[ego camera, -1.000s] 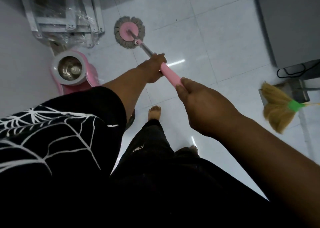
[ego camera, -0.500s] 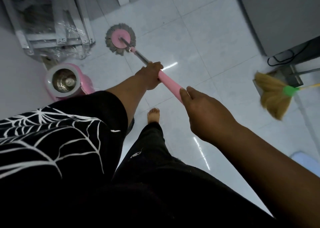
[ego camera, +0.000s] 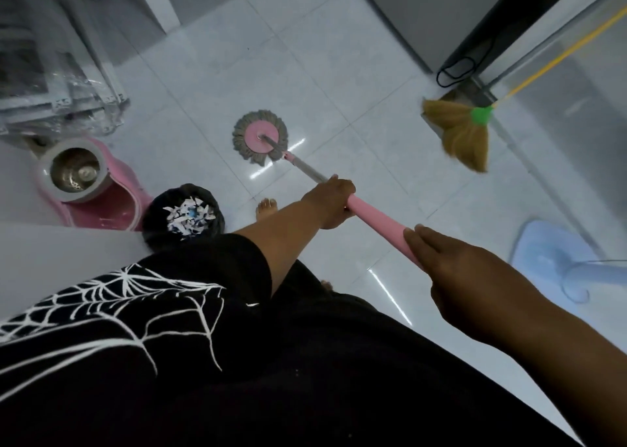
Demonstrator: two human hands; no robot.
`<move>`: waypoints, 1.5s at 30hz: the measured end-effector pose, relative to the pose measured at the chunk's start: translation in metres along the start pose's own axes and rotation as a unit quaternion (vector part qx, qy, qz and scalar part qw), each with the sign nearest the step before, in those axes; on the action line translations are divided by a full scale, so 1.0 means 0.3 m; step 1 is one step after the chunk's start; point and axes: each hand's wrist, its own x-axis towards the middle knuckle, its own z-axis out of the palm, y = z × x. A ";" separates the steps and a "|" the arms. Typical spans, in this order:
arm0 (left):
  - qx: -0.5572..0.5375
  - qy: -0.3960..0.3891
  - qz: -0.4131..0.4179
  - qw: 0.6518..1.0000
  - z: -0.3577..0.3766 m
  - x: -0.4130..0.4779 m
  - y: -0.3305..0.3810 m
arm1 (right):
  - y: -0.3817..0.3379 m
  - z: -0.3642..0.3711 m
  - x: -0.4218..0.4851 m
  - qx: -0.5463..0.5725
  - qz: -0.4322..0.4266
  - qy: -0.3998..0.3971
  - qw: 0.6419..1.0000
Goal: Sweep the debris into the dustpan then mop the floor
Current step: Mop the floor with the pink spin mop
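Pink plastic sleeves the upper handle of the mop. Your left grip is clenched round it where pink meets metal, and your right grip grasps the top end. The mop head lies flat on the floor, just ahead of your bare foot.

A wide pull leftward would likely strike the pink bucket or tip the black bin, spilling its paper scraps back over the tiles. Swinging right risks knocking down the leaning broom or wetting the black cable. The tiles look glossy, so barefoot steps could slip.

Your best room is straight ahead. Wrapped frames close the left edge, and the grey cabinet closes the right.
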 end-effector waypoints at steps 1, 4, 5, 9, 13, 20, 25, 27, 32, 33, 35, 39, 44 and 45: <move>0.000 -0.004 0.012 1.000 0.023 -0.006 0.035 | 0.014 0.007 -0.039 -0.001 0.006 0.001 1.000; -0.001 -0.022 0.021 1.000 0.062 -0.015 0.101 | 0.034 0.026 -0.099 0.009 0.024 -0.005 1.000; 0.001 -0.023 0.023 0.999 0.063 -0.018 0.108 | 0.030 0.028 -0.105 0.007 0.026 -0.009 1.000; -0.012 -0.008 0.028 0.999 0.024 -0.014 0.079 | 0.018 -0.004 -0.070 -0.005 0.022 -0.004 1.000; -0.036 0.008 0.017 0.999 -0.043 0.025 0.006 | 0.001 -0.072 0.041 -0.013 0.017 -0.014 1.000; -0.028 0.022 -0.033 0.999 -0.292 0.181 -0.272 | -0.086 -0.235 0.400 0.000 -0.004 0.013 1.000; -0.022 0.034 -0.057 0.998 -0.536 0.341 -0.512 | -0.149 -0.385 0.734 0.013 -0.009 0.044 0.999; -0.017 0.037 -0.074 0.996 -0.628 0.409 -0.601 | -0.162 -0.436 0.867 0.032 -0.015 0.061 0.998; 0.031 0.008 -0.137 0.990 -0.778 0.544 -0.764 | -0.202 -0.499 1.108 0.079 -0.017 0.062 0.995; 0.038 0.004 -0.148 0.988 -0.790 0.558 -0.780 | -0.205 -0.500 1.129 0.081 -0.016 0.066 0.994; 0.042 0.000 -0.155 0.987 -0.797 0.575 -0.787 | -0.199 -0.495 1.143 0.092 -0.011 0.077 0.993; 0.042 -0.013 -0.147 0.988 -0.759 0.559 -0.730 | -0.167 -0.463 1.080 0.094 -0.003 0.084 0.992; 0.051 -0.029 -0.107 0.993 -0.633 0.480 -0.556 | -0.119 -0.372 0.870 0.088 0.019 0.075 0.993; 0.052 -0.032 -0.098 0.993 -0.598 0.456 -0.507 | -0.110 -0.347 0.810 0.084 0.026 0.072 0.994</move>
